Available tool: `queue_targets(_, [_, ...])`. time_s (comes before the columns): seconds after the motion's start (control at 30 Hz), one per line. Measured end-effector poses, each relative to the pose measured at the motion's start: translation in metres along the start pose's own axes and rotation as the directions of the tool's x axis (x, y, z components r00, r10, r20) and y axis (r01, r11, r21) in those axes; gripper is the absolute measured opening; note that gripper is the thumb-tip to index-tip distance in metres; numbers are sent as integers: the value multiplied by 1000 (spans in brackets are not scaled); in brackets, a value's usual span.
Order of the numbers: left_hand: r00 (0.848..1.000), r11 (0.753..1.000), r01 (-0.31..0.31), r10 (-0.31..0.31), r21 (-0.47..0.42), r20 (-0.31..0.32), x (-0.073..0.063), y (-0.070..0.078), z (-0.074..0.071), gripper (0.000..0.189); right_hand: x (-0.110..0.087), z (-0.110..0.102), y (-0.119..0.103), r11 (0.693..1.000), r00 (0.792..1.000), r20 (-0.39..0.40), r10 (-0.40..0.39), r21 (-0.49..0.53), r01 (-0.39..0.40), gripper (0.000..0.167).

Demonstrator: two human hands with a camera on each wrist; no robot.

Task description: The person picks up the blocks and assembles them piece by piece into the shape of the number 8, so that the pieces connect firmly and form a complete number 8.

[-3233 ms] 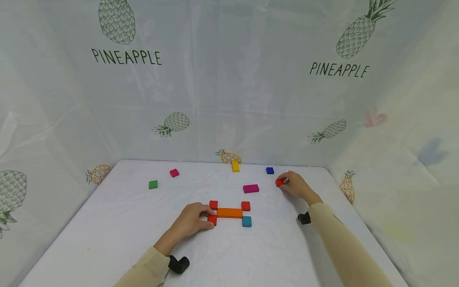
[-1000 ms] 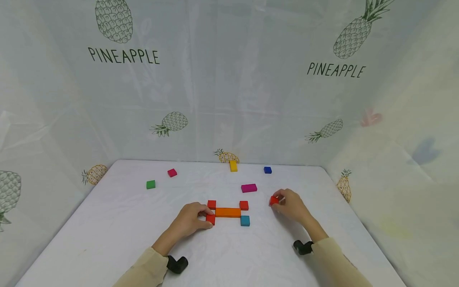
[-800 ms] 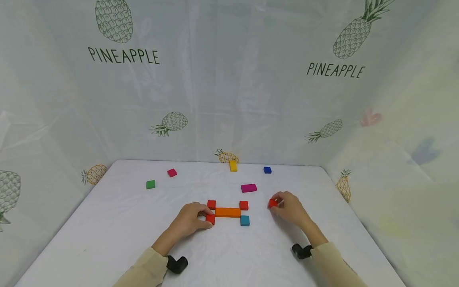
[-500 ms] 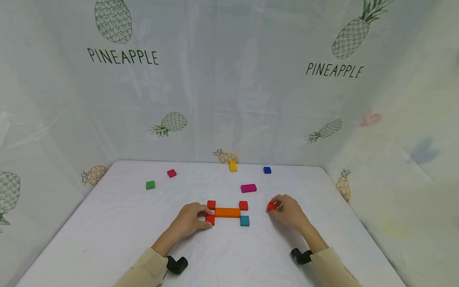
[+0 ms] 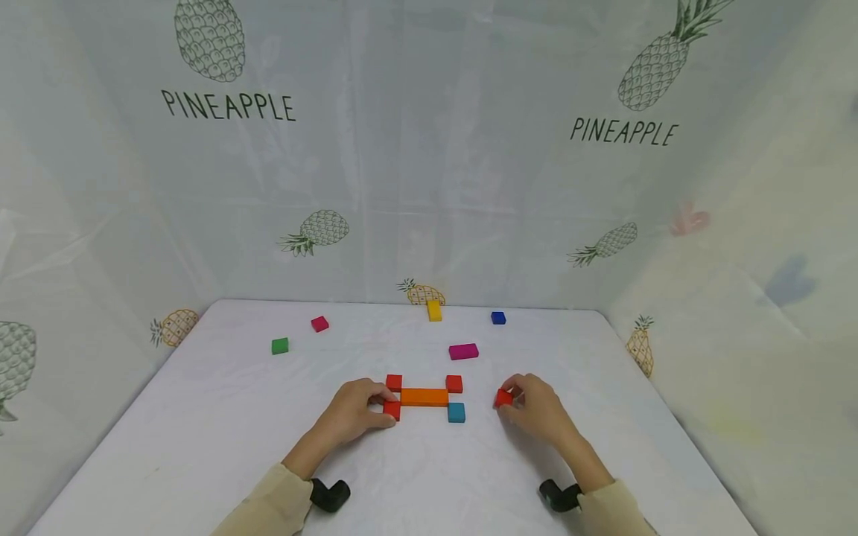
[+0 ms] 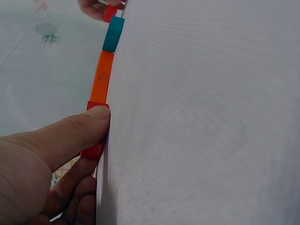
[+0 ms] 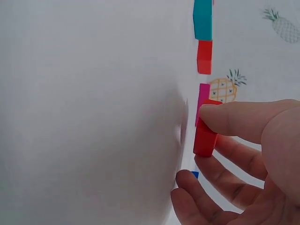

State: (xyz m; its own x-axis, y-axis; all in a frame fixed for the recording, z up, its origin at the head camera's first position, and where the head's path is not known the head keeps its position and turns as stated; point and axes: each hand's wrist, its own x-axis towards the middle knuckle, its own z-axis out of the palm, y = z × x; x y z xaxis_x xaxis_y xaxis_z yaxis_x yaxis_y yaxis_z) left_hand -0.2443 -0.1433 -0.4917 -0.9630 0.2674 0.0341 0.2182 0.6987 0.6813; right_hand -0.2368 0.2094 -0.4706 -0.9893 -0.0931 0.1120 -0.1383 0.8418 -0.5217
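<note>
My left hand (image 5: 355, 408) pinches a red block (image 5: 392, 410) at the near left corner of an orange bar (image 5: 424, 397). Another red block (image 5: 394, 383) lies at the bar's far left corner, and a third red block (image 5: 454, 383) at its far right. A teal block (image 5: 456, 412) sits at the near right corner. To the right of that, my right hand (image 5: 538, 408) grips a separate red block (image 5: 503, 399) between thumb and fingers. In the right wrist view that red block (image 7: 206, 138) appears slightly above the white tabletop.
Behind the group lies a magenta block (image 5: 464, 351). Farther back are a yellow block (image 5: 434, 310), a blue block (image 5: 498, 318), a pinkish-red block (image 5: 319, 324) and a green block (image 5: 280, 346). A pineapple-print curtain (image 5: 415, 149) rises behind the white table (image 5: 201, 432).
My right hand has carried its red block from the back right toward the near side and leftward, closer to the teal block. My left hand has stayed on its red block.
</note>
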Motion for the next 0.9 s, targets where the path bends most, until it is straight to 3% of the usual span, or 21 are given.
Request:
queue_targets(0.53, [1000, 1000, -24, 24, 5, 0, 0, -1, -1, 27, -12, 16, -12, 1000, 1000, 2, 14, -18, -14, 29])
queue_targets(0.9, [1000, 1000, -20, 20, 11, -2, -1, 1, -2, 27, -20, 15, -22, 1000, 999, 29, 17, -2, -17, 28])
